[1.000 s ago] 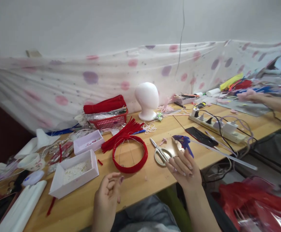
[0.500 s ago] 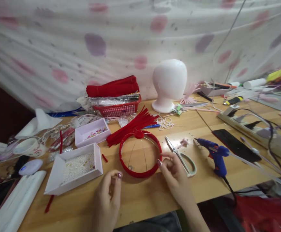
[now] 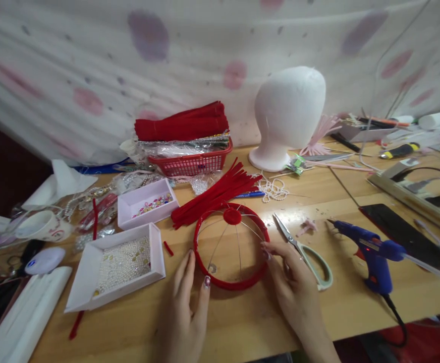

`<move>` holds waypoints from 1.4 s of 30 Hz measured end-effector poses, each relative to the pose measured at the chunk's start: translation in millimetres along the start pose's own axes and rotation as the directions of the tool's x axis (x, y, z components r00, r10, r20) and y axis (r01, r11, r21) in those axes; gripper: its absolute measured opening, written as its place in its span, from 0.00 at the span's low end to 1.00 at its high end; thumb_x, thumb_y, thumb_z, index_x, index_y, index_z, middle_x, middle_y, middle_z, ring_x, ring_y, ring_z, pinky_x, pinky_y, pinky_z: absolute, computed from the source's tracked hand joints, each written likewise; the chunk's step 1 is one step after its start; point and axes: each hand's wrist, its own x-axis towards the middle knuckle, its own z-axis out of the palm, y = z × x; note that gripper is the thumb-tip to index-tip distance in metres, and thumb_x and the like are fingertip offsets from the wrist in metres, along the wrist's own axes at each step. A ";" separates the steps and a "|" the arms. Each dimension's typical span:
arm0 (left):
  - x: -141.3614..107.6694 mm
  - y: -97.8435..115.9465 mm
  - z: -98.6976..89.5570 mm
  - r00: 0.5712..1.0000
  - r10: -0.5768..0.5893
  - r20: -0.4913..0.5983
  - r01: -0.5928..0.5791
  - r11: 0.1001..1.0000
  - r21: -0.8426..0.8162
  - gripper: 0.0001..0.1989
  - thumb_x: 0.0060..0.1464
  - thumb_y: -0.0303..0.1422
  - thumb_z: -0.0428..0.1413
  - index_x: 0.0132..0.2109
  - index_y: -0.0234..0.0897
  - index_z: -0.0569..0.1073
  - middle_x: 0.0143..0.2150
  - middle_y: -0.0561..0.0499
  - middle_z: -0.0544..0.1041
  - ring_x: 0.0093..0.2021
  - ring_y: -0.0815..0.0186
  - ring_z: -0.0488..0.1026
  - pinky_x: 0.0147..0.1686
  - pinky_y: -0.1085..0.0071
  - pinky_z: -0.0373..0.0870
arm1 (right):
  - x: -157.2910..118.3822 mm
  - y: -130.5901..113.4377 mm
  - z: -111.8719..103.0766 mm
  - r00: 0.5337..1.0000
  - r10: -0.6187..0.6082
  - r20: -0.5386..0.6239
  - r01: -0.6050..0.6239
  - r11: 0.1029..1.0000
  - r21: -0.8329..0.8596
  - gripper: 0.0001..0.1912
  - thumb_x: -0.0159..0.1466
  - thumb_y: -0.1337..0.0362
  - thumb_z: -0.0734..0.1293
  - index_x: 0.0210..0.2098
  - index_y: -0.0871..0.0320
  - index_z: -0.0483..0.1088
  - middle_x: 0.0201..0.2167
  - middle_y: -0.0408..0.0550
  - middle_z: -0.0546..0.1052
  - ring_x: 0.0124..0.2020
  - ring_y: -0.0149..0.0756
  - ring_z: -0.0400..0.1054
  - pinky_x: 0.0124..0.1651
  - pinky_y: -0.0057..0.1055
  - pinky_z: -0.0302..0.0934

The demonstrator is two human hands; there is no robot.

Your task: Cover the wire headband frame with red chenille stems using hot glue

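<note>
A red fuzzy-wrapped hoop (image 3: 232, 285) has thin bare wires running from its rim to a small red disc (image 3: 232, 217) at the far side. My right hand (image 3: 290, 282) grips the hoop's right rim between thumb and fingers. At the lower left rim is my left hand (image 3: 189, 297), thumb and index finger apart, their tips close against the hoop; whether they press on it is unclear. Behind the hoop lies a bundle of red pipe cleaners (image 3: 214, 194). Pale-handled scissors (image 3: 299, 247) lie spread beside my right hand.
Left stand white boxes of pearl beads (image 3: 123, 262) and coloured gems (image 3: 148, 201). A blue glue gun (image 3: 373, 252) and power strip (image 3: 405, 194) lie right. Behind are a white foam head (image 3: 290, 116) and a red basket (image 3: 193, 164). A short red piece (image 3: 168, 248) lies near the pearls.
My left hand has come up to the hoop's left rim from apart. My right hand stays at the right rim. The view has shifted, and the disc and wires show more fully.
</note>
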 end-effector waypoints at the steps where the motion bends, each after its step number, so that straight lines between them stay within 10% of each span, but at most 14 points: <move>1: -0.1 -1.7 -0.2 1.000 0.005 0.006 -0.005 1.000 0.017 0.25 0.69 0.41 0.50 0.69 0.42 0.66 0.73 0.42 0.64 0.73 0.52 0.59 0.69 0.47 0.61 | 0.7 1.1 -0.5 1.000 -0.019 0.000 0.019 1.000 -0.011 0.09 0.70 0.67 0.63 0.44 0.50 0.74 0.38 0.46 0.81 0.38 0.36 0.76 0.40 0.30 0.69; 42: -3.5 1.9 -0.2 0.999 0.021 0.035 -0.026 0.990 0.136 0.25 0.71 0.37 0.48 0.72 0.48 0.61 0.73 0.45 0.64 0.72 0.54 0.61 0.67 0.51 0.67 | -5.6 -0.2 -8.1 0.998 -0.057 0.012 0.057 0.996 -0.074 0.10 0.68 0.72 0.65 0.44 0.52 0.74 0.38 0.45 0.81 0.39 0.33 0.77 0.41 0.26 0.71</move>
